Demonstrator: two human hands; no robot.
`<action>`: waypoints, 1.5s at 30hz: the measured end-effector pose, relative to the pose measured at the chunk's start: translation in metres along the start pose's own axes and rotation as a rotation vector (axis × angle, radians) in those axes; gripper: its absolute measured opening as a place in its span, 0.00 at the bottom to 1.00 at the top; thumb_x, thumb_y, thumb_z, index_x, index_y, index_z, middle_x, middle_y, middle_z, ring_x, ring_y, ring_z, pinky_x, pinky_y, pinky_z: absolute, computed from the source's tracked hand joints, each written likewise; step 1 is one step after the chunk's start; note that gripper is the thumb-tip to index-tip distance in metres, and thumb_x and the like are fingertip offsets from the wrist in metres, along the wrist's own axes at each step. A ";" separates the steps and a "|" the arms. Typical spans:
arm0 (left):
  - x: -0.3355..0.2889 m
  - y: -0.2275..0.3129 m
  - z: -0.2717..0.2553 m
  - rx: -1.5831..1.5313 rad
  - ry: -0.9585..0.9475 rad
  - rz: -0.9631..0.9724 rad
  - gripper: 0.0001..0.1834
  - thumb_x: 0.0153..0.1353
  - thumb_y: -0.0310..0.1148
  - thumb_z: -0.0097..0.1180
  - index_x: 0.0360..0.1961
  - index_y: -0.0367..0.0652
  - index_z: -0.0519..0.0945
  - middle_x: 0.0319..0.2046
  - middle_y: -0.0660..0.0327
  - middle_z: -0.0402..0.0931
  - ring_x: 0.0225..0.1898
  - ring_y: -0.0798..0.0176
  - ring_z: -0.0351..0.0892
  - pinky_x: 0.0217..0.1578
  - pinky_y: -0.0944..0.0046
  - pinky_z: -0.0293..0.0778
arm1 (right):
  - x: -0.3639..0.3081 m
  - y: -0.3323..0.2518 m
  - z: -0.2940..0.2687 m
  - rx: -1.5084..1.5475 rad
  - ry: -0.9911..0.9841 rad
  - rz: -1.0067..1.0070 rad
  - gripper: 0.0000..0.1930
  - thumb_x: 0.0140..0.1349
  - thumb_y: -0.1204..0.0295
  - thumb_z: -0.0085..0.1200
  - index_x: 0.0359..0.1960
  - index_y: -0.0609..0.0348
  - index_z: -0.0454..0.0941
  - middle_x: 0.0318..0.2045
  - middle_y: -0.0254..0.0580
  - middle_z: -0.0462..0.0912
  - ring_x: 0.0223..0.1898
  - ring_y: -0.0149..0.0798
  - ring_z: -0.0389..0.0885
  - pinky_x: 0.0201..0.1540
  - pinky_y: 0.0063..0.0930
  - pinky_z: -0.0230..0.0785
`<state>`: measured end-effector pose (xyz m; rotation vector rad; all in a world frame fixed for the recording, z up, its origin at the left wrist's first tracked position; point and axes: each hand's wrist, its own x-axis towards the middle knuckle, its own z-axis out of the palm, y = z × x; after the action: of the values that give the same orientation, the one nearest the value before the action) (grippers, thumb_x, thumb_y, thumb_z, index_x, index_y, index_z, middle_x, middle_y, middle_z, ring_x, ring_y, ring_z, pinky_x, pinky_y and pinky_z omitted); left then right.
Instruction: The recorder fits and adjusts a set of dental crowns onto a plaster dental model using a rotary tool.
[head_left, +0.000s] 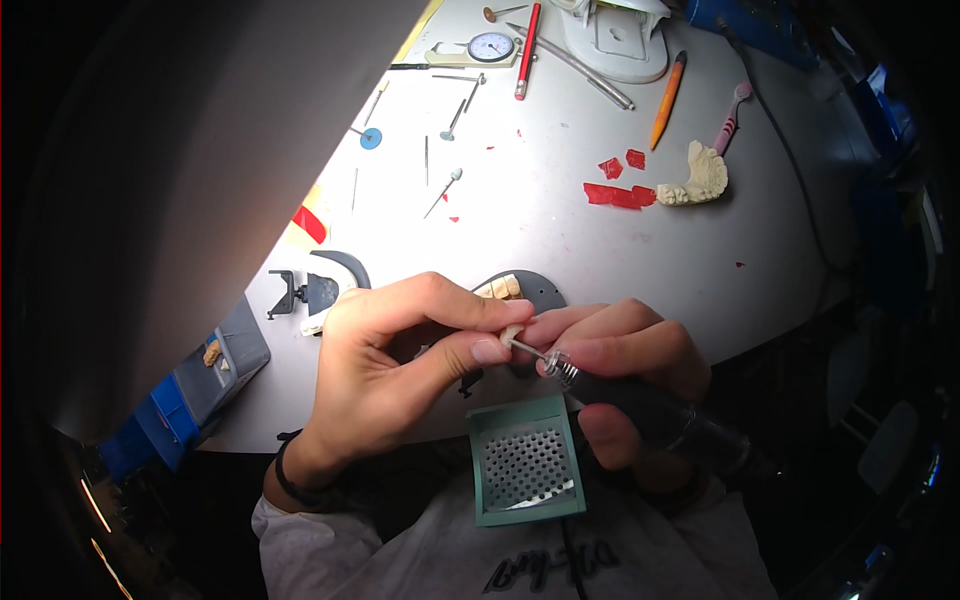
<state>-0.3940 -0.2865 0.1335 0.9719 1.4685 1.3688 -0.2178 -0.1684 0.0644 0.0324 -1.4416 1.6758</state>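
My left hand (400, 360) pinches a small pale tooth-shaped piece (511, 332) between thumb and forefinger, just above the near edge of the white bench (560, 230). My right hand (625, 365) grips a dark rotary handpiece (660, 415) like a pen. Its thin bur (528, 349) touches the small piece. Below both hands sits a green perforated suction grille (525, 460). Behind my fingers lies a grey curved holder (535, 287) with several pale teeth in it.
A plaster jaw cast (702, 175) and red wax scraps (618, 192) lie at the right. Loose burs (445, 190), a dial gauge (490, 47), a red pen (527, 50), an orange pencil (667, 100), a pink brush (731, 120) lie farther back. A blue-grey box (215, 365) stands left.
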 end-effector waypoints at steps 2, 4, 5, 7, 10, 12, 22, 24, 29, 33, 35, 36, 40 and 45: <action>0.000 -0.001 0.000 -0.054 -0.011 -0.007 0.09 0.67 0.17 0.65 0.47 0.29 0.87 0.44 0.49 0.90 0.44 0.63 0.91 0.50 0.64 0.85 | -0.001 0.000 0.001 0.042 0.013 0.014 0.17 0.65 0.77 0.68 0.51 0.70 0.77 0.42 0.56 0.85 0.50 0.53 0.90 0.55 0.45 0.85; 0.000 -0.002 0.000 -0.139 -0.022 -0.005 0.09 0.68 0.16 0.64 0.49 0.28 0.86 0.44 0.49 0.90 0.44 0.63 0.90 0.51 0.64 0.84 | -0.001 0.000 0.001 0.076 0.032 0.028 0.17 0.65 0.76 0.68 0.52 0.70 0.77 0.42 0.56 0.85 0.51 0.53 0.90 0.56 0.45 0.85; 0.000 -0.002 0.000 -0.115 -0.022 -0.031 0.09 0.68 0.16 0.64 0.49 0.28 0.86 0.44 0.49 0.90 0.44 0.63 0.90 0.51 0.64 0.84 | -0.001 0.001 0.000 0.055 0.002 0.014 0.17 0.66 0.76 0.68 0.52 0.69 0.77 0.43 0.56 0.85 0.51 0.53 0.90 0.55 0.45 0.85; -0.001 -0.003 0.000 -0.237 -0.020 -0.034 0.09 0.68 0.16 0.64 0.49 0.28 0.86 0.44 0.49 0.89 0.45 0.62 0.90 0.51 0.64 0.84 | -0.001 0.002 -0.001 0.035 -0.028 -0.001 0.17 0.66 0.76 0.68 0.52 0.69 0.76 0.43 0.56 0.85 0.52 0.53 0.90 0.55 0.45 0.85; 0.000 -0.004 0.000 -0.254 -0.040 -0.034 0.09 0.68 0.16 0.64 0.49 0.27 0.86 0.43 0.49 0.89 0.45 0.62 0.90 0.52 0.63 0.84 | -0.002 0.002 0.001 0.098 0.030 0.030 0.17 0.67 0.75 0.68 0.52 0.69 0.76 0.43 0.55 0.85 0.51 0.53 0.90 0.55 0.45 0.85; 0.000 -0.004 0.000 -0.229 -0.038 -0.055 0.09 0.68 0.16 0.64 0.49 0.27 0.86 0.43 0.49 0.89 0.45 0.62 0.90 0.52 0.63 0.84 | -0.002 0.003 0.000 0.085 0.013 0.008 0.17 0.67 0.75 0.68 0.52 0.69 0.76 0.43 0.55 0.85 0.51 0.53 0.90 0.55 0.45 0.85; 0.000 -0.001 0.000 -0.062 -0.013 0.017 0.09 0.67 0.17 0.65 0.48 0.28 0.87 0.45 0.49 0.90 0.44 0.63 0.91 0.50 0.65 0.85 | -0.001 0.000 0.000 0.070 0.022 0.040 0.17 0.65 0.76 0.69 0.51 0.69 0.77 0.42 0.55 0.85 0.51 0.53 0.90 0.54 0.44 0.85; 0.000 0.000 0.000 -0.018 -0.013 0.003 0.09 0.67 0.17 0.65 0.47 0.29 0.87 0.45 0.49 0.91 0.44 0.63 0.91 0.50 0.65 0.85 | -0.001 -0.002 0.000 0.017 0.011 0.029 0.16 0.64 0.77 0.68 0.50 0.69 0.77 0.42 0.55 0.85 0.51 0.53 0.90 0.54 0.44 0.85; 0.000 0.000 0.001 -0.015 0.001 0.016 0.08 0.67 0.17 0.65 0.47 0.29 0.87 0.44 0.49 0.91 0.44 0.63 0.91 0.50 0.65 0.85 | -0.001 -0.004 0.000 0.055 0.017 0.056 0.16 0.64 0.77 0.68 0.50 0.70 0.78 0.42 0.56 0.85 0.51 0.53 0.90 0.54 0.43 0.85; 0.000 -0.001 0.001 -0.057 -0.001 -0.006 0.08 0.67 0.16 0.65 0.47 0.28 0.87 0.44 0.49 0.90 0.44 0.63 0.91 0.50 0.65 0.85 | 0.001 -0.004 0.001 0.073 0.017 0.051 0.16 0.64 0.77 0.67 0.50 0.70 0.77 0.42 0.56 0.85 0.52 0.53 0.90 0.54 0.42 0.85; -0.001 -0.001 0.002 -0.073 0.003 -0.008 0.08 0.67 0.16 0.64 0.47 0.28 0.86 0.44 0.49 0.90 0.44 0.63 0.91 0.49 0.65 0.85 | 0.001 -0.007 0.004 0.097 0.030 0.090 0.15 0.66 0.75 0.66 0.50 0.70 0.77 0.42 0.56 0.85 0.52 0.52 0.89 0.56 0.42 0.84; -0.001 -0.001 0.002 -0.128 0.021 -0.016 0.08 0.67 0.16 0.64 0.47 0.28 0.86 0.43 0.50 0.90 0.44 0.63 0.91 0.49 0.65 0.85 | 0.000 -0.012 0.004 0.114 0.059 0.144 0.15 0.67 0.74 0.66 0.50 0.69 0.77 0.42 0.56 0.85 0.52 0.52 0.89 0.57 0.42 0.83; 0.002 0.001 -0.002 0.081 0.220 0.103 0.09 0.66 0.15 0.65 0.46 0.28 0.86 0.41 0.51 0.89 0.43 0.65 0.90 0.48 0.66 0.84 | -0.001 -0.036 -0.012 0.156 0.222 0.391 0.22 0.76 0.54 0.57 0.42 0.67 0.75 0.35 0.51 0.81 0.40 0.37 0.80 0.49 0.33 0.72; 0.009 -0.002 -0.010 0.479 0.223 0.245 0.12 0.65 0.16 0.67 0.50 0.28 0.85 0.41 0.55 0.86 0.43 0.64 0.88 0.49 0.66 0.81 | 0.005 -0.072 -0.062 -0.306 0.798 0.545 0.16 0.67 0.66 0.58 0.46 0.68 0.75 0.28 0.39 0.76 0.30 0.29 0.71 0.37 0.22 0.62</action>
<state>-0.4066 -0.2817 0.1311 1.3709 1.9530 1.3560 -0.1447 -0.1216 0.1027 -1.1560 -1.0947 1.5620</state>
